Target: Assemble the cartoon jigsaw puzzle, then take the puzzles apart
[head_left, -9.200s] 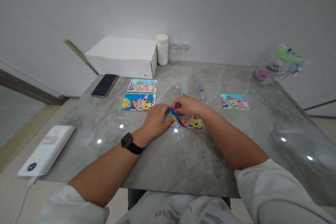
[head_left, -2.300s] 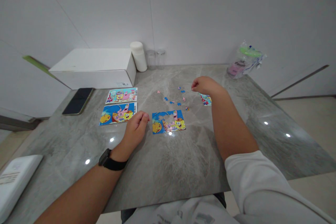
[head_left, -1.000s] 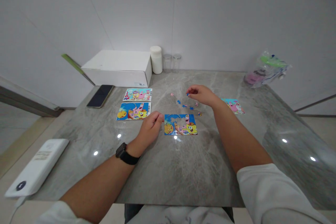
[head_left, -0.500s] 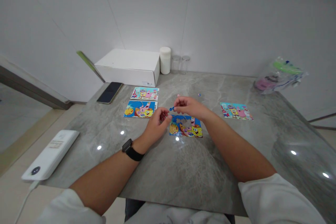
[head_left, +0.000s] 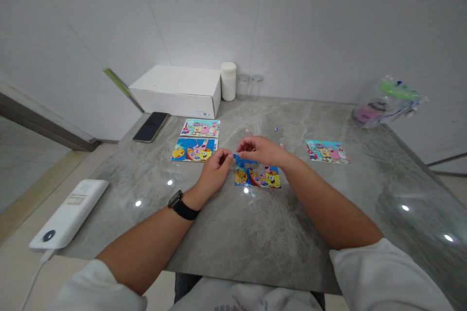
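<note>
Two hands sit close: the left hand [head_left: 216, 167], thumb and fingers curled together, just left of the jigsaw puzzle [head_left: 272, 178]; the right hand [head_left: 260, 149], fingers bent, over its far-left corner. Whether either pinches anything, I cannot tell. Loose pieces [head_left: 276, 129] beyond the right hand should seat best with tabs aligned, pressed straight down, the left hand steadying the puzzle. Well right of the right hand, a clear plastic bag [head_left: 392, 104] holds something pink and green [head_left: 371, 111]. Beyond the left hand, the white box [head_left: 175, 90] is closed; I make out nothing in the clear jars [head_left: 256, 88].
</note>
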{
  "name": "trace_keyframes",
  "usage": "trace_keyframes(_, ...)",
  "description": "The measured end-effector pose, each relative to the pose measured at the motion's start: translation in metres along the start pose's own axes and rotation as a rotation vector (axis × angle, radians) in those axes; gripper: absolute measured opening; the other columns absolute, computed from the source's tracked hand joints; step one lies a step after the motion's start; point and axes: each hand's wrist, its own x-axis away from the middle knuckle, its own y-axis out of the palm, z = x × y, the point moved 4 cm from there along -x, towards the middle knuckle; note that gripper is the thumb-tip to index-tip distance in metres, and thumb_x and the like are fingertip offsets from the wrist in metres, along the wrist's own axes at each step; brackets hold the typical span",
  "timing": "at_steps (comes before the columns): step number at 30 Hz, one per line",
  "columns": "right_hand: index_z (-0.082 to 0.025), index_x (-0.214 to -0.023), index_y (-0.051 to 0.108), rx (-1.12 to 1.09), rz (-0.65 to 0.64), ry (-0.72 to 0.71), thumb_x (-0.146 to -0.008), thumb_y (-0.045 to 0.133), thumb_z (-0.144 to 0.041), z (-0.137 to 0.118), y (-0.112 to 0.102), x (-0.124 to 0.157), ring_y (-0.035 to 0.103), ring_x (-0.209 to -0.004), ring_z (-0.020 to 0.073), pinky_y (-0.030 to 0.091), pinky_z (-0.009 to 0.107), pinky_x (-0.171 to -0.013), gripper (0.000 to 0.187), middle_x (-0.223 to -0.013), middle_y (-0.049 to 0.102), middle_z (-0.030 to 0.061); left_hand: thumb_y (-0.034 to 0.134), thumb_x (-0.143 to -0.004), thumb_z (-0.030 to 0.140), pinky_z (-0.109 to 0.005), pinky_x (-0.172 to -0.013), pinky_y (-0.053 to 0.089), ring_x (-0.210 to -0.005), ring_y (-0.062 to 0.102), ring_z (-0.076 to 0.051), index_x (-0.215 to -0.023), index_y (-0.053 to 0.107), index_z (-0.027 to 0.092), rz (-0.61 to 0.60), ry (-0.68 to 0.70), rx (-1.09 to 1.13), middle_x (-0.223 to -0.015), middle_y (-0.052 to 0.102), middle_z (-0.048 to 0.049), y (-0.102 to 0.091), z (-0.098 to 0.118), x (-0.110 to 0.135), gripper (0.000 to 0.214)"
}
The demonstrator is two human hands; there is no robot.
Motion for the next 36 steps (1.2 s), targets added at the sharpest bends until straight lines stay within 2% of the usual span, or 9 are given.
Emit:
trace_keyframes(3, -0.018, -0.092, 0.072, 0.148, 0.009, 0.000, -0.086, 0.071, -0.023, -0.006, 0.001, 0.003, 0.063, -0.074, 0.0135, 0.047, 0.025, -0.069, 0.008, -0.080, 0.071, -0.0003, 0.056, -0.099, 0.039, -0.028, -0.068, 0.044, -0.074, 0.056, -0.016, -0.091, 0.062, 0.020, -0.003, 0.011, -0.034, -0.080, 0.061, 0.0010, 0.000, 0.001, 0.000, 0.021)
trace_keyframes(9, -0.020, -0.093, 0.076, 0.341, 0.043, 0.013, -0.086, 0.071, -0.018, -0.012, -0.004, 0.011, 0.064, -0.073, 0.0141, 0.044, 0.025, -0.068, 0.008, -0.079, 0.073, -0.0002, 0.055, -0.102, 0.034, -0.031, -0.071, 0.045, -0.077, 0.058, -0.017, -0.092, 0.063, 0.021, -0.049, 0.105, -0.135, -0.084, 0.065, -0.0010, 0.002, 0.002, 0.002, 0.019)
trace_keyframes(14, -0.021, -0.093, 0.076, 0.382, 0.109, 0.074, -0.088, 0.069, -0.017, 0.007, -0.008, 0.026, 0.066, -0.077, 0.0152, 0.046, 0.026, -0.071, 0.010, -0.084, 0.076, 0.0011, 0.063, -0.096, 0.024, -0.036, -0.086, 0.049, -0.093, 0.061, -0.021, -0.095, 0.065, 0.021, -0.058, 0.265, -0.296, -0.096, 0.066, -0.0041, 0.004, 0.006, 0.005, 0.005)
trace_keyframes(16, -0.021, -0.094, 0.076, 0.407, 0.164, 0.074, -0.089, 0.068, -0.015, 0.018, -0.006, 0.032, 0.067, -0.079, 0.0158, 0.046, 0.027, -0.073, 0.012, -0.087, 0.076, 0.0016, 0.069, -0.093, 0.024, -0.039, -0.092, 0.049, -0.100, 0.062, -0.023, -0.098, 0.067, 0.022, -0.079, 0.294, -0.360, -0.102, 0.067, -0.0051, 0.006, 0.005, 0.006, 0.006)
trace_keyframes(19, -0.021, -0.094, 0.076, 0.496, 0.217, 0.010, -0.089, 0.067, -0.012, 0.030, -0.001, 0.038, 0.066, -0.085, 0.0176, 0.046, 0.029, -0.080, 0.014, -0.091, 0.076, 0.0031, 0.075, -0.088, 0.024, -0.043, -0.098, 0.050, -0.109, 0.063, -0.025, -0.105, 0.069, 0.023, -0.122, 0.291, -0.425, -0.110, 0.068, -0.0063, 0.009, 0.002, 0.007, 0.018)
trace_keyframes(25, -0.020, -0.093, 0.074, 0.567, 0.207, -0.153, -0.089, 0.066, -0.010, 0.034, 0.007, 0.038, 0.064, -0.100, 0.0221, 0.044, 0.035, -0.096, 0.014, -0.099, 0.073, 0.0067, 0.079, -0.084, 0.026, -0.046, -0.102, 0.049, -0.113, 0.063, -0.027, -0.109, 0.070, 0.024, -0.159, 0.267, -0.444, -0.115, 0.068, -0.0069, 0.010, -0.001, 0.008, 0.027)
trace_keyframes(36, -0.021, -0.093, 0.075, 0.449, 0.166, 0.009, -0.088, 0.068, -0.013, 0.038, 0.007, 0.037, 0.064, -0.082, 0.0174, 0.042, 0.029, -0.077, 0.012, -0.088, 0.075, 0.0026, 0.084, -0.081, 0.029, -0.047, -0.106, 0.047, -0.117, 0.062, -0.028, -0.119, 0.070, 0.026, -0.200, 0.270, -0.499, -0.120, 0.067, -0.0073, 0.013, -0.001, 0.010, 0.041)
